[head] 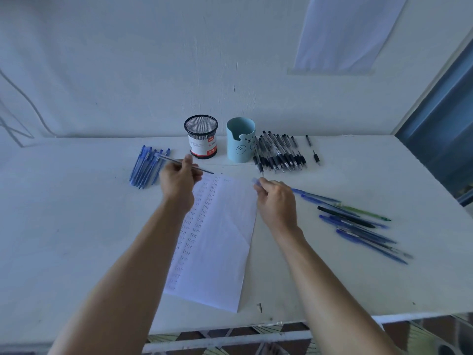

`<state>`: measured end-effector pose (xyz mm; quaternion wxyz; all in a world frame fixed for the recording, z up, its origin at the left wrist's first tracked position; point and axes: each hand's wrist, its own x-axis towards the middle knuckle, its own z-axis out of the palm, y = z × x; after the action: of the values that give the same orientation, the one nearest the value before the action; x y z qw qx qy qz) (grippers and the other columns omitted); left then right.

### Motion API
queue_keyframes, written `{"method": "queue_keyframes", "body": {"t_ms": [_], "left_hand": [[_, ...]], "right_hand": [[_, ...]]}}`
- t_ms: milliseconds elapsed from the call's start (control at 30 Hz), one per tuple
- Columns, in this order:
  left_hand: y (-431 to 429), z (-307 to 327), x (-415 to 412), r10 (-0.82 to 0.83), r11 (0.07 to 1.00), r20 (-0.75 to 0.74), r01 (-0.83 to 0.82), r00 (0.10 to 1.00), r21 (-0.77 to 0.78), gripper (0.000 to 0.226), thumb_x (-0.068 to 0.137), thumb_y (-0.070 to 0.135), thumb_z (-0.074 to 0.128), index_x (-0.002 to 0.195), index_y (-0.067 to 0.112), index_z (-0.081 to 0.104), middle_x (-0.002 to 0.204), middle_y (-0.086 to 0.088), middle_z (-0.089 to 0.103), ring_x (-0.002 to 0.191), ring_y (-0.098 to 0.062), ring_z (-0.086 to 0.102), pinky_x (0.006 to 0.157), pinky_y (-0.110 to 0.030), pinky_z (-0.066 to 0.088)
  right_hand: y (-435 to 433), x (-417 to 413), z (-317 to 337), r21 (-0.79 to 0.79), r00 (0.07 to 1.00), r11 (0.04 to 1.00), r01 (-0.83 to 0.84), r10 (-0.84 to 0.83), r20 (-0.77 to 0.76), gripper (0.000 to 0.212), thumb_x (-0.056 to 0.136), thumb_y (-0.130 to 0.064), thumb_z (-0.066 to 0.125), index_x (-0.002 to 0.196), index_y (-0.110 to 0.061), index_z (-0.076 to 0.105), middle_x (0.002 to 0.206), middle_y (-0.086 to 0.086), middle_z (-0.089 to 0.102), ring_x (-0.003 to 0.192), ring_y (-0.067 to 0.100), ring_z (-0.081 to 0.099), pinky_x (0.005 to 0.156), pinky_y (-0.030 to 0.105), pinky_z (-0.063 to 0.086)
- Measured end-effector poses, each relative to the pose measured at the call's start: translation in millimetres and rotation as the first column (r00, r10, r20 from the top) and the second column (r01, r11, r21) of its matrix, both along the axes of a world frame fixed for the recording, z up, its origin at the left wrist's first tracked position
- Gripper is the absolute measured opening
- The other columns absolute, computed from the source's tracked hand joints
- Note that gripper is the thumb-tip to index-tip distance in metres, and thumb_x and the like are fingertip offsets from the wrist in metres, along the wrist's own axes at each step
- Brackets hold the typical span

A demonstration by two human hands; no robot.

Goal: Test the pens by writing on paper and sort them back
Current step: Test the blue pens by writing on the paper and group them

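White table [76,226] against a pale wall [128,73] carried a paper sheet [220,247] with "Test" written in columns. The left hand [179,183] gripped a pen [169,160], tip at the sheet's top edge; the right hand [276,201] pinched a small blurred blue piece [256,181] beside the top right corner. Blue pens [147,166] lay left of the mesh cup [202,137], black pens [279,152] right of the teal cup [240,142].

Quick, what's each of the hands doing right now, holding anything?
Left hand: grips a pen by its barrel.
Right hand: pinches a small blue piece, blurred, maybe a pen cap.
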<state>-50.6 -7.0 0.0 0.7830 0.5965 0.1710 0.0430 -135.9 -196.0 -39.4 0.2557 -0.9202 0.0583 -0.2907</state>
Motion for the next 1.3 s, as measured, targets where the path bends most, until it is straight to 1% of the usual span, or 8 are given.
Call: {"method": "queue_keyframes", "body": {"t_ms": [167, 300, 400, 533, 800, 967, 1100, 1300], "left_hand": [[0, -10, -1, -0.070, 0.997, -0.032, 0.070, 0.997, 0.022, 0.029, 0.093, 0.012, 0.069, 0.070, 0.007, 0.054, 0.053, -0.003, 0.055, 0.049, -0.013, 0.052, 0.052, -0.023, 0.049], [7, -14, -3, -0.106, 0.993, -0.001, 0.106, 0.994, -0.055, 0.031, 0.091, 0.000, 0.065, 0.072, 0.014, 0.045, 0.063, -0.006, 0.055, 0.052, -0.012, 0.058, 0.057, -0.022, 0.051], [3, -17, -1, -0.164, 0.983, 0.054, 0.167, 0.985, -0.070, 0.018, 0.094, -0.004, 0.057, 0.082, 0.008, 0.055, 0.074, -0.008, 0.063, 0.066, -0.017, 0.067, 0.071, -0.025, 0.058], [-8, -23, 6, -0.253, 0.964, 0.068, 0.246, 0.965, 0.099, 0.008, 0.083, 0.004, 0.072, 0.082, 0.006, 0.065, 0.079, -0.010, 0.070, 0.080, -0.022, 0.069, 0.083, -0.030, 0.057], [-37, -17, 26, -0.305, 0.868, 0.081, 0.242, 0.949, 0.434, 0.021, 0.080, -0.004, 0.066, 0.068, 0.009, 0.053, 0.059, -0.011, 0.062, 0.052, -0.021, 0.064, 0.041, -0.028, 0.045], [-42, -22, 41, -0.262, 0.792, 0.074, 0.170, 0.962, 0.587, 0.017, 0.057, 0.001, 0.052, 0.053, 0.010, 0.037, 0.047, -0.011, 0.044, 0.045, -0.024, 0.044, 0.044, -0.033, 0.036], [-38, -34, 44, -0.286, 0.728, 0.063, 0.174, 0.956, 0.663, 0.016, 0.058, 0.003, 0.052, 0.062, 0.000, 0.037, 0.056, -0.011, 0.041, 0.055, -0.021, 0.037, 0.048, -0.032, 0.034], [-44, -33, 41, -0.340, 0.645, 0.080, 0.171, 0.937, 0.744, 0.033, 0.067, -0.009, 0.053, 0.056, 0.013, 0.030, 0.056, -0.002, 0.030, 0.054, -0.016, 0.024, 0.041, -0.024, 0.020]], "right_hand": [[4, 6, 0, -0.068, 0.996, 0.997, 0.021, -0.026, -0.084, 0.017, 0.093, -0.016, 0.066, 0.107, -0.012, 0.072, 0.078, 0.009, 0.068, 0.075, 0.033, 0.058, 0.066, 0.035, 0.037], [-4, 6, -10, -0.108, 0.975, 0.992, 0.072, -0.093, -0.203, 0.024, 0.095, -0.023, 0.063, 0.117, -0.016, 0.071, 0.103, 0.007, 0.065, 0.101, 0.033, 0.054, 0.084, 0.040, 0.039], [-8, 10, -15, -0.152, 0.946, 0.985, 0.080, -0.123, -0.300, 0.038, 0.097, -0.024, 0.057, 0.133, -0.013, 0.061, 0.119, 0.009, 0.061, 0.112, 0.033, 0.051, 0.091, 0.042, 0.037], [-9, 7, -20, -0.139, 0.945, 0.990, 0.022, -0.066, -0.320, 0.054, 0.093, -0.036, 0.047, 0.142, -0.013, 0.049, 0.136, 0.010, 0.051, 0.126, 0.031, 0.045, 0.098, 0.044, 0.034], [-10, 7, -17, -0.193, 0.879, 0.958, -0.213, 0.101, -0.467, 0.071, 0.088, -0.063, 0.016, 0.152, -0.037, 0.032, 0.163, 0.001, 0.020, 0.150, 0.024, 0.013, 0.118, 0.050, 0.013], [-10, 8, -15, -0.195, 0.851, 0.952, -0.235, 0.105, -0.514, 0.061, 0.094, -0.059, 0.028, 0.151, -0.037, 0.031, 0.164, 0.002, 0.017, 0.152, 0.026, 0.004, 0.119, 0.051, 0.008], [-9, 10, -17, -0.201, 0.846, 0.951, -0.234, 0.097, -0.524, 0.057, 0.097, -0.058, 0.034, 0.150, -0.038, 0.030, 0.163, 0.002, 0.017, 0.151, 0.027, 0.005, 0.118, 0.051, 0.007], [-7, 11, -18, -0.206, 0.855, 0.954, -0.216, 0.082, -0.512, 0.056, 0.095, -0.058, 0.037, 0.146, -0.038, 0.033, 0.161, 0.002, 0.022, 0.150, 0.028, 0.009, 0.116, 0.052, 0.009]]}}
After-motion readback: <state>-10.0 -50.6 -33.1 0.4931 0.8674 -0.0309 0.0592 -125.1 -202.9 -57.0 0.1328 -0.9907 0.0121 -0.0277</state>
